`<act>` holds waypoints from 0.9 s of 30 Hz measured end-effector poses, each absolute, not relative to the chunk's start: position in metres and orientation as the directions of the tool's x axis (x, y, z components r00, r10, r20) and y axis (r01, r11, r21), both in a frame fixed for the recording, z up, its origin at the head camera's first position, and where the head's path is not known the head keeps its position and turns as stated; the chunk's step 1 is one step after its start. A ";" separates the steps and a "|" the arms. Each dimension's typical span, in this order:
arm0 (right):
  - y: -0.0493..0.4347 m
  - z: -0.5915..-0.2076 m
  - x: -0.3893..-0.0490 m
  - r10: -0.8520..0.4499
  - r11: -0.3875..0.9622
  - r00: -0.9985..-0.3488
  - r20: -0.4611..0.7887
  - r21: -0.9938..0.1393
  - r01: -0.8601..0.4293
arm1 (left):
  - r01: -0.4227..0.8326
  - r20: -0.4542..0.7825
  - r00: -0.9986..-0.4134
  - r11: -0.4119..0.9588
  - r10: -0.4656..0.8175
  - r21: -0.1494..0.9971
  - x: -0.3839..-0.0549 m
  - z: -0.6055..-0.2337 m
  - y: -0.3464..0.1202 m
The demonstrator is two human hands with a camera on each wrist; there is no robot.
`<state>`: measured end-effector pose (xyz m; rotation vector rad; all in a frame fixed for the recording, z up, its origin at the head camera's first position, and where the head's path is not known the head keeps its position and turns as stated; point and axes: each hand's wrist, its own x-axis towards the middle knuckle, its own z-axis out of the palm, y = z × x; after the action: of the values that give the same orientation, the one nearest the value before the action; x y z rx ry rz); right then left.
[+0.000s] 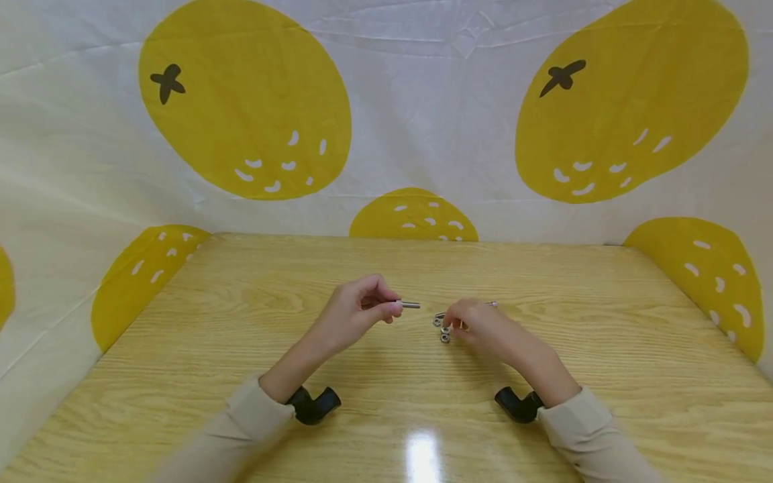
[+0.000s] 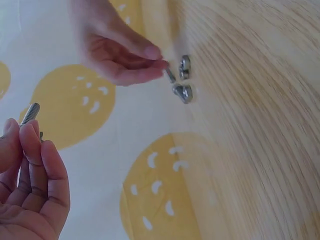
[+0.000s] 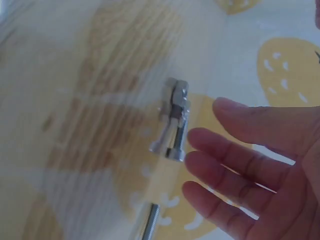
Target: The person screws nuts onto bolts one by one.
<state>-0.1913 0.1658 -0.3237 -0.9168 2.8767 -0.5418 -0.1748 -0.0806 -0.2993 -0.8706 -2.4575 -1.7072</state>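
Note:
My left hand [image 1: 359, 308] pinches a metal bolt [image 1: 412, 305] between thumb and fingers, its threaded shank pointing right. In the left wrist view the thread of this bolt [image 2: 31, 114] stands up above the fingertips. My right hand [image 1: 483, 327] is over a small group of steel nuts [image 1: 445, 337], with its thumb and fingers apart and nothing between them in the right wrist view. By its fingertips lie the nuts [image 3: 179, 94] and a bolt [image 3: 176, 150]. Another bolt [image 3: 150, 220] lies apart, its head [image 1: 494, 304] showing just past the right hand in the head view.
The wood-grain table [image 1: 241, 322] spreads out under both hands. Behind it and along both sides hangs a white cloth [image 1: 423, 121] printed with yellow fruit shapes. A black wrist device [image 1: 315, 405] is worn at the left wrist, and another black device [image 1: 518, 405] at the right.

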 end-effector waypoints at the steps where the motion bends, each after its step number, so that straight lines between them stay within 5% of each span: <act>1: 0.165 -0.325 -0.192 -0.568 0.763 -0.823 0.016 -0.365 -0.534 | 0.454 0.328 -0.843 0.236 0.427 0.859 -0.174 -0.299 -0.079; 16: 0.155 -0.335 -0.196 -0.510 0.809 -0.855 -0.090 -0.386 -0.442 | 0.230 0.190 -0.875 0.038 0.446 0.972 -0.174 -0.300 -0.067; 27: 0.154 -0.336 -0.196 -0.506 0.808 -0.860 -0.068 -0.386 -0.445 | 0.186 0.168 -0.885 -0.002 0.435 0.983 -0.173 -0.299 -0.065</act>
<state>-0.1957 0.1541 -0.3363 -0.7496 2.8260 -0.5408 -0.1733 -0.0646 -0.2994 -0.7403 -2.3404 -2.2462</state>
